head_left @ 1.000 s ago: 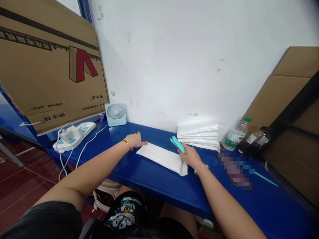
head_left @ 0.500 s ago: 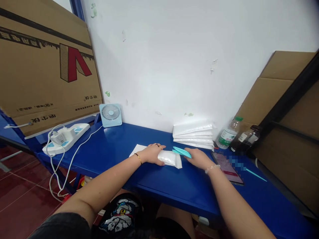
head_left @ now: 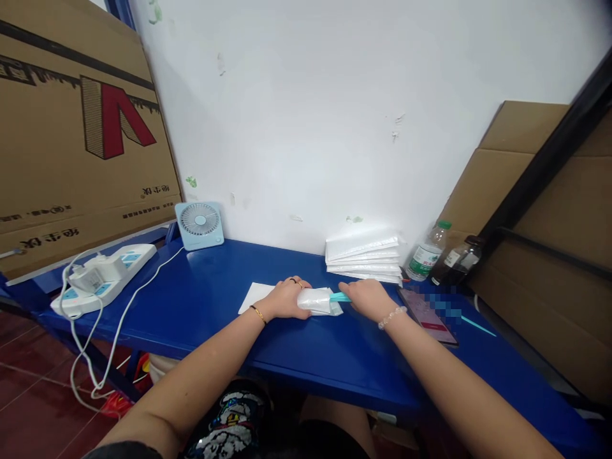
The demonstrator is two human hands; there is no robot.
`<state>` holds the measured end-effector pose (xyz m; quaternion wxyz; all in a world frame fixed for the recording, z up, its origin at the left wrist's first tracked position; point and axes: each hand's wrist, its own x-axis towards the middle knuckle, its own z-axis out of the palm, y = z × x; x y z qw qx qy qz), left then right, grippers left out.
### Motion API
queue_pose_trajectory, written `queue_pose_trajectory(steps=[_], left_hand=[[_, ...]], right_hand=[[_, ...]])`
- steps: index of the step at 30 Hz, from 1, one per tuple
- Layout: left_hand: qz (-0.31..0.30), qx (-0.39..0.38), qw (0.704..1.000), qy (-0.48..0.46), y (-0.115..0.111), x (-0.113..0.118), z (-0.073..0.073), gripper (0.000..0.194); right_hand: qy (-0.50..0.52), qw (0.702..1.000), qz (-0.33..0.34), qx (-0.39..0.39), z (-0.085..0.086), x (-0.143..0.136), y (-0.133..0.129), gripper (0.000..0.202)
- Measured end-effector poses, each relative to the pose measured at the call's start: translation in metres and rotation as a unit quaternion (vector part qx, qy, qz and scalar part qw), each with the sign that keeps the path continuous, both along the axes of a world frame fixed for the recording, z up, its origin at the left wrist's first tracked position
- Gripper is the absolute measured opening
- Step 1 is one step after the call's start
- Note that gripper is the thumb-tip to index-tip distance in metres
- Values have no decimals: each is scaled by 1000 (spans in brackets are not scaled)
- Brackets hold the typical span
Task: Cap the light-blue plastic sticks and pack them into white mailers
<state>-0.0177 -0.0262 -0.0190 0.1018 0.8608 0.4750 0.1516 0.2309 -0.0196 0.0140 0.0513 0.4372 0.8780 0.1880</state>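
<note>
In the head view, my left hand (head_left: 285, 299) grips a white plastic packet (head_left: 314, 299) on the blue table and presses it down. My right hand (head_left: 367, 299) is closed around a small bundle of thin turquoise strips (head_left: 339, 297). The strips' left ends reach the packet's open right end and appear to be inside it; how deep they go is hidden. A flat white piece (head_left: 253, 294) sticks out to the left of my left hand. I cannot tell whether it is part of the packet.
A stack of white packets (head_left: 363, 255) lies against the wall. To its right stand a green-capped bottle (head_left: 425, 255) and a dark bottle (head_left: 456, 262). A phone (head_left: 425, 315) and another turquoise strip (head_left: 478, 325) lie beyond my right hand. A fan (head_left: 199, 226) and a power strip (head_left: 109, 277) are at left.
My right hand has brought the turquoise strips from above the packet's right end down into line with its opening. My left hand stays on the packet. The view has shifted slightly right.
</note>
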Motion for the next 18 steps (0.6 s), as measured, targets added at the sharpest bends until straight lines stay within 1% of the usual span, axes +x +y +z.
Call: queue_pose_trajectory(steps=[3,6,9,12,15,18], left_hand=[[-2,-6,1000,-1,-1,-4,0,75],[0,-15,1000,-20,-2,-5,3,67],[-7,-18,998,-65,-2,-3,7,62],[-14,-22,994,-103,-3,0,10,59],[-6,-30,994,-105,-4,2,10,61],[-7,-29,997,-73,-5,1,8,78]], right_hand=[[-1,1000,5,20,3,3,-2,15],[7,999,9,36,1,8,-6,15],[11,999,20,45,1,3,-9,13],[9,998,44,45,10,-16,-10,12],[10,995,80,51,25,-42,-9,12],[7,994,99,36,30,-61,-8,15]])
